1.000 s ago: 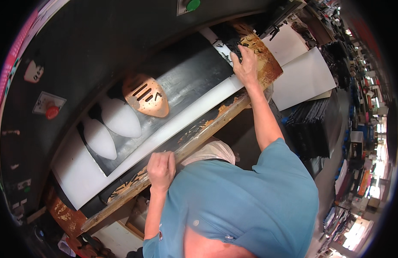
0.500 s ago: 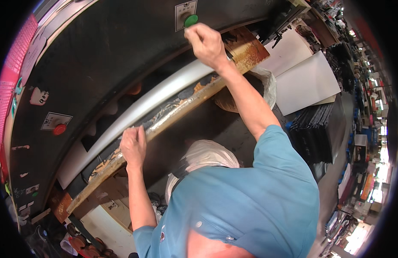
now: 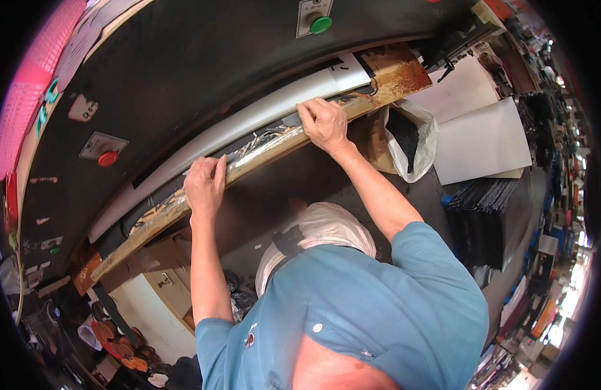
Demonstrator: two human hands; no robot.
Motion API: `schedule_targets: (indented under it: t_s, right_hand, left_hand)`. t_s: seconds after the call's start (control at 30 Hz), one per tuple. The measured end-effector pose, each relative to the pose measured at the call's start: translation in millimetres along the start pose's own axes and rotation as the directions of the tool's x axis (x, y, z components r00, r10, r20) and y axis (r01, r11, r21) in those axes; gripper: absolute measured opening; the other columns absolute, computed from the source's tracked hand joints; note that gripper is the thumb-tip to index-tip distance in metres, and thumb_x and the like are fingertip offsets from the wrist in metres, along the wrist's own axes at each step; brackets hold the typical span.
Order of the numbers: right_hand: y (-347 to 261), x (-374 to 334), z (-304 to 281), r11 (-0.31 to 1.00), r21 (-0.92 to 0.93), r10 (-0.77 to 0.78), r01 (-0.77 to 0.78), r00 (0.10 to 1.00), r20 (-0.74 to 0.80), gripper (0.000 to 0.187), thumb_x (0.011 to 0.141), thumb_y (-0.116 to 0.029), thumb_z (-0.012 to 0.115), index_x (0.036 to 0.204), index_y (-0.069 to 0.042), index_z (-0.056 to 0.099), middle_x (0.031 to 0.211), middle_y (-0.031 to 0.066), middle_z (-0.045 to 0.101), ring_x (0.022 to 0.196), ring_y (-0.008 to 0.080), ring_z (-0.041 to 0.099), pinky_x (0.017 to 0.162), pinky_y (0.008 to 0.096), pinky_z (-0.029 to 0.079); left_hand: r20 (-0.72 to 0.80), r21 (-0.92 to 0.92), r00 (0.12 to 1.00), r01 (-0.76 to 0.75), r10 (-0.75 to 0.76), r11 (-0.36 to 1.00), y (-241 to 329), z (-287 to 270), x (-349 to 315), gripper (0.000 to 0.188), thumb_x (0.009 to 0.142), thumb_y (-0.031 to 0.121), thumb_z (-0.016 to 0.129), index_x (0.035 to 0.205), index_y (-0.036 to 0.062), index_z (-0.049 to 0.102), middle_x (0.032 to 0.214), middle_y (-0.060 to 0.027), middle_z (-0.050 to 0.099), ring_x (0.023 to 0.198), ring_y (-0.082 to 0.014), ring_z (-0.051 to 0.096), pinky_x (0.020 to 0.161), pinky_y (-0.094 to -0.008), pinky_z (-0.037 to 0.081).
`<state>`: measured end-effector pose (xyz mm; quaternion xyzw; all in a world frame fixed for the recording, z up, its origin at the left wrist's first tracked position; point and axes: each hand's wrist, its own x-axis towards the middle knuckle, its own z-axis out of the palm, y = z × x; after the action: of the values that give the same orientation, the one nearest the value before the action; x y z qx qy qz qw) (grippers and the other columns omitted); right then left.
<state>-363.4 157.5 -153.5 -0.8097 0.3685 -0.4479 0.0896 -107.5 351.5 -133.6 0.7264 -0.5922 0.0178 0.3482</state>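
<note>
At the wooden beam (image 3: 261,158), with fingers of the left hand (image 3: 205,184) loosely curled, thumb close beside them; cannot tell whether gripping anything. Farther right along it, with fingers of the right hand (image 3: 324,123) bent inward, next to dark scraps (image 3: 268,135); cannot tell there either. Just beyond both sets of fingertips, see a long white board (image 3: 248,122), set alongside the black machine front (image 3: 216,71). Ahead of the right fingers, see a green button (image 3: 320,25); well left of the left fingers, a red button (image 3: 108,158). Right of the right fingers, see an open white bag (image 3: 428,146), then pale sheets (image 3: 485,143)
</note>
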Motion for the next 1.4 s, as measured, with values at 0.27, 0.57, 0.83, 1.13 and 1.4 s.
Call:
schedule_targets:
  t_s: [0.27,0.57,0.83,1.13,1.4]
  right_hand:
    - [14,-6,3,0.999,0.042,-0.002,-0.001,0.998,0.061,0.009,0.096,-0.014,0.074,0.093,-0.006,0.076,0.090,0.0101,0.074,0.080,0.0322,0.070,0.073,0.0408,0.051]
    - [-17,10,7,0.743,0.389,0.499,-0.545,0.838,0.222,0.020,0.103,-0.016,0.074,0.096,0.003,0.077,0.078,0.0023,0.070,0.070,0.0084,0.061,0.066,0.0263,0.050]
    - [-77,128,112,0.967,0.229,-0.003,-0.113,0.891,0.455,0.098,0.080,-0.047,0.090,0.154,0.005,0.053,0.155,0.0280,0.052,0.141,0.0407,0.054,0.120,0.0456,0.045]
    - [-102,152,137,0.999,-0.025,0.046,-0.039,0.855,0.516,0.088,0.068,-0.037,0.090,0.146,-0.006,0.064,0.149,0.0371,0.044,0.120,0.0500,0.052,0.108,0.0558,0.048]
    - [-92,151,129,0.988,0.098,0.053,-0.116,0.870,0.491,0.085,0.066,-0.033,0.087,0.144,-0.005,0.067,0.150,0.0361,0.045,0.135,0.0540,0.049,0.114,0.0555,0.048]
  left_hand:
    - [-0.046,-0.028,0.998,0.047,-0.049,0.998,8,4,-5,0.019,0.093,0.018,0.083,0.083,0.0026,0.076,0.079,-0.0128,0.061,0.081,-0.0337,0.065,0.072,-0.0456,0.052]
    - [0.029,-0.030,0.996,0.081,-0.080,0.996,-2,-1,-9,0.020,0.091,0.018,0.084,0.080,0.0039,0.076,0.079,-0.0123,0.059,0.079,-0.0341,0.062,0.070,-0.0466,0.050]
    - [0.209,-0.178,0.971,0.153,-0.115,0.972,-4,-17,6,0.012,0.090,0.013,0.084,0.085,0.0042,0.078,0.080,-0.0114,0.062,0.079,-0.0326,0.064,0.069,-0.0451,0.052]
    - [0.111,-0.421,0.988,0.145,-0.108,0.895,-38,-46,98,0.012,0.096,0.002,0.074,0.108,-0.0016,0.076,0.104,-0.0188,0.077,0.093,-0.0393,0.075,0.080,-0.0460,0.060]
    - [0.111,-0.070,0.988,-0.098,0.105,0.993,-70,11,151,0.048,0.097,0.000,0.068,0.145,-0.0036,0.061,0.154,-0.0234,0.059,0.149,-0.0462,0.050,0.123,-0.0577,0.039]
